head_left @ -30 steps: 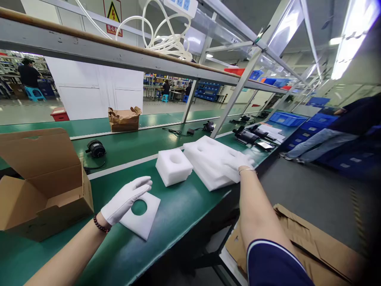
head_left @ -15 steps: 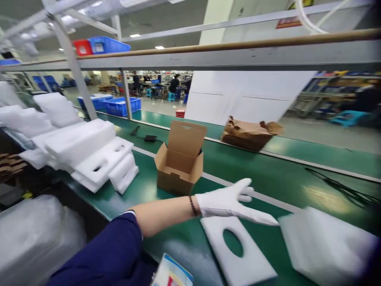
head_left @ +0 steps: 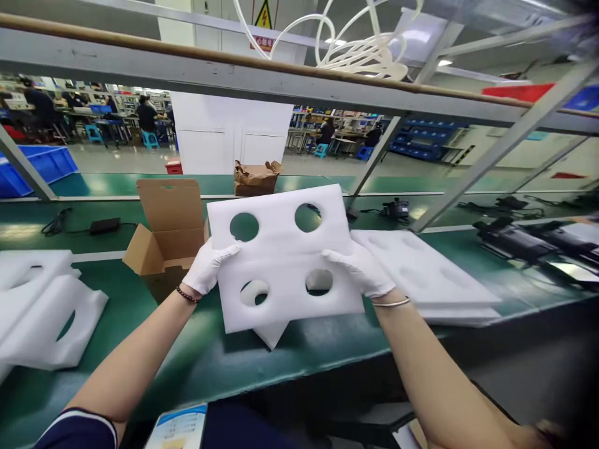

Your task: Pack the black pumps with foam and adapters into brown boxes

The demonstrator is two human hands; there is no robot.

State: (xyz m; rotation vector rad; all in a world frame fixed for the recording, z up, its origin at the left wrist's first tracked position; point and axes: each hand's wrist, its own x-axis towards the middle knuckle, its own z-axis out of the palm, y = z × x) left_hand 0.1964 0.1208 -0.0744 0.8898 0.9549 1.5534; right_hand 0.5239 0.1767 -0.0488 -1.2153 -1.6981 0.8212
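Observation:
A white foam sheet with several round holes (head_left: 281,246) is held up in front of me, tilted toward my view. My left hand (head_left: 208,267), in a white glove, grips its left edge with the thumb across the front. On the opposite edge my gloved right hand (head_left: 362,269) is closed the same way. Behind and below the sheet, the corner of another white foam piece (head_left: 272,335) shows on the green bench; the rest of it is hidden. Just left of the sheet stands an open brown cardboard box (head_left: 168,240) with its flaps raised.
White foam sheets (head_left: 430,271) lie stacked on the right, and more foam pieces (head_left: 47,318) at the left. A crumpled brown paper bundle (head_left: 256,178), a black adapter (head_left: 105,226) and dark devices (head_left: 519,240) sit farther back. A shelf beam (head_left: 290,81) crosses overhead.
My view has swung to the right. My left hand, reaching with spread fingers before, now grips the holed foam sheet. My right hand has come into view, holding its other side.

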